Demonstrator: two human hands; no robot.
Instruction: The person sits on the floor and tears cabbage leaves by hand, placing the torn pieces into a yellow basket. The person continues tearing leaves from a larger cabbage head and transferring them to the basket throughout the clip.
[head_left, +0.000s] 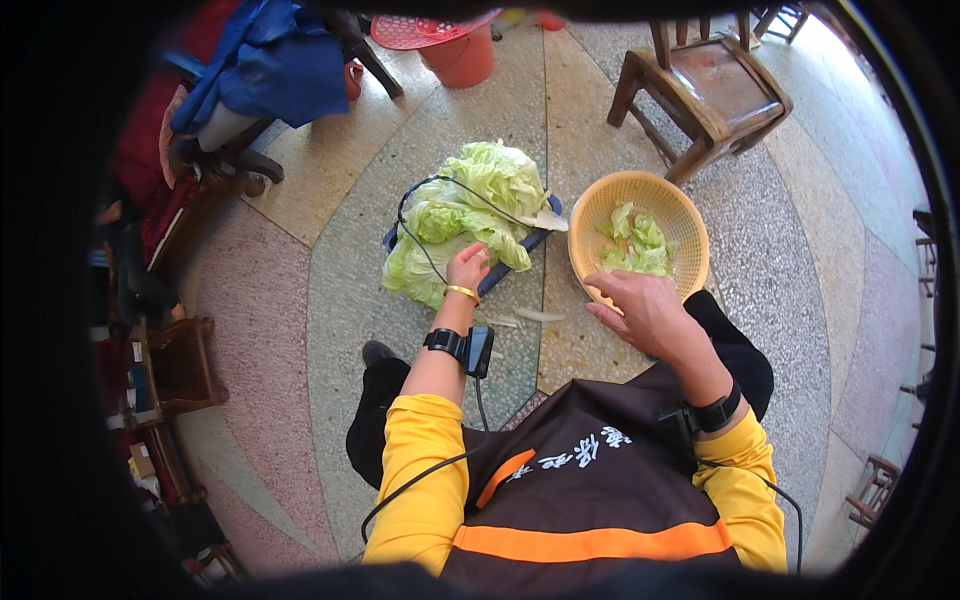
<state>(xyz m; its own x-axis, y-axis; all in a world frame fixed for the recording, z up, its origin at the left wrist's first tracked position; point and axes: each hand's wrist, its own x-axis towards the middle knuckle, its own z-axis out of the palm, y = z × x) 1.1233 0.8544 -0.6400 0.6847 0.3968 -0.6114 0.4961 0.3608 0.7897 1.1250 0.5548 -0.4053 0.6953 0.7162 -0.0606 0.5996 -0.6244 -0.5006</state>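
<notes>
Heads of leafy green lettuce (480, 187) are heaped in a dark blue crate (517, 259) on the floor, with a thin dark strap or cord looped across them. My left hand (469, 266), a gold bracelet at its wrist, is at the near edge of this heap, its fingers curled; whether it grips a leaf cannot be told. To the right stands a round yellow plastic colander (697, 232) with torn lettuce leaves (645, 244) inside. Over its near rim is my right hand (641, 311), fingers loosely bent and apart, with nothing visible in it.
Pale stem scraps (540, 316) lie on the terrazzo floor near the crate. A wooden chair (705, 90) stands beyond the colander. Farther back is a red bucket (457, 60) with a pink basket over it. Blue cloth (262, 67) drapes over furniture at upper left. Cables run along both my arms.
</notes>
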